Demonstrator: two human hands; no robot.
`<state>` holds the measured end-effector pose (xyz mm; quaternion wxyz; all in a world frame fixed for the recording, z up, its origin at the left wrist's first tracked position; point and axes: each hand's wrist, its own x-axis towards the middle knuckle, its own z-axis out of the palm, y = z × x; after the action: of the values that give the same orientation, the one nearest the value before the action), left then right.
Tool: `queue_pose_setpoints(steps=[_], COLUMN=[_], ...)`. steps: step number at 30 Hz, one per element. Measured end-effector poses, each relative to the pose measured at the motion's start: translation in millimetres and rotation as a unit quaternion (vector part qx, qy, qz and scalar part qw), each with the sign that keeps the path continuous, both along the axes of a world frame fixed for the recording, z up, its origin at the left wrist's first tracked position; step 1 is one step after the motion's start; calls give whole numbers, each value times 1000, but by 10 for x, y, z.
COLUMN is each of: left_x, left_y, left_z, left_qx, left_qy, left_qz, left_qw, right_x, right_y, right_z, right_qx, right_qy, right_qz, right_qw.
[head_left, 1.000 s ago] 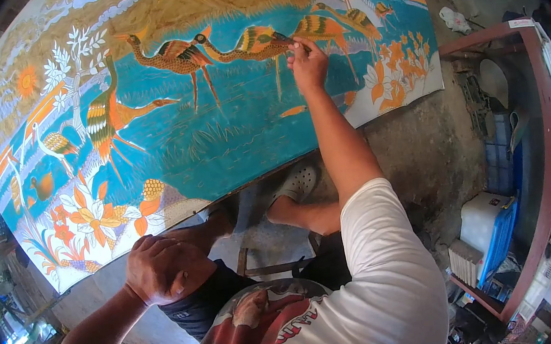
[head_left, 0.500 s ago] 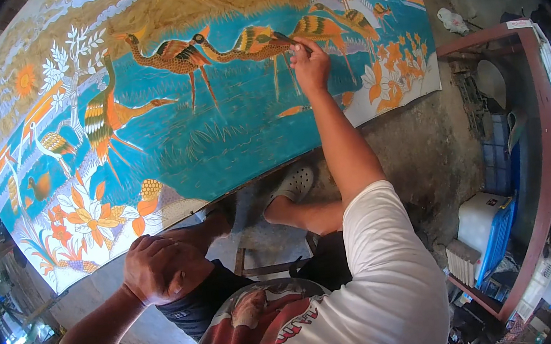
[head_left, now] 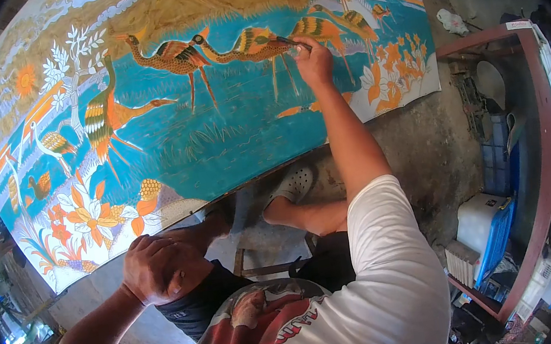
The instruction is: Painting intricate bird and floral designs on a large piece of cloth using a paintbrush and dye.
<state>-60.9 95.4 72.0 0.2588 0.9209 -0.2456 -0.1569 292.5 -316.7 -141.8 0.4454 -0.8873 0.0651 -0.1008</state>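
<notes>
A large painted canvas (head_left: 231, 136) spreads out in front of me, with orange and black wading birds on turquoise water. In my right hand (head_left: 315, 63) is a slim dark paintbrush (head_left: 290, 41), pinched between the fingers. Its tip lies at the body of a painted bird (head_left: 254, 42) near the upper middle of the canvas; whether it touches the surface I cannot tell. My left hand (head_left: 154, 269) is curled over my bent knee, close to the canvas's lower edge.
A reddish-brown frame (head_left: 540, 108) stands at the right, with a white and blue plastic container (head_left: 486, 229) inside its outline. Below the canvas are my foot in a pale clog (head_left: 297, 184) and a wooden stool (head_left: 273, 267). A white crumpled bag (head_left: 452, 21) lies beyond the canvas's right side.
My right forearm and elbow have shifted slightly to the right, and the brush now lies at a flatter angle over the same bird. My left hand has stayed on the knee.
</notes>
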Motion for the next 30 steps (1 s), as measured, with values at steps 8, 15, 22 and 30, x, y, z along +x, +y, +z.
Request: queue_pose_setpoints(steps=[8,15,22,30], left_x=[19,-13,6,-14], left_y=[25,19,41,40], left_z=[-41,-24,-73,-49], left_qx=[-4,3,-3,2], left_qy=[9,-7,-8,-6], left_qz=[4,-10,5,0], left_qw=[1000,1000,1000,1000], right_x=[-12,56,62,105], right_y=[-5,-42,-74,109], right_z=[16,-73,-31,-7], right_qx=[7,-50,101,229], right_qy=[-43,-42,-53,-20], right_qz=[30,30,-6,7], right_qw=[999,997,994,973])
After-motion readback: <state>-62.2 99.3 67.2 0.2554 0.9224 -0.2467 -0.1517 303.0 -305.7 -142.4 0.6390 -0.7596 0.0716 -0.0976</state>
